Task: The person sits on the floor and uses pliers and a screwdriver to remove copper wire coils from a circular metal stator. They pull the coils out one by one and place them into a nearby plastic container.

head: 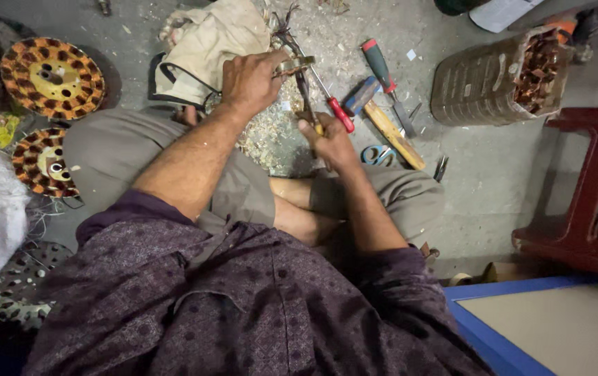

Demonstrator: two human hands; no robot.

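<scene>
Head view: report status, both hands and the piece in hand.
Left hand closed on small metal piece. Right hand closed on tool handle, shaft up against the piece. Screwdrivers and hammer beside, not blocking.

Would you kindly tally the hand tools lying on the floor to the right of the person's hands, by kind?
Screwdrivers: 2, one with a red handle, one with a green and red handle
Hammers: 1, with a wooden handle
Scissors: 1, with blue handles
Total: 4
</scene>
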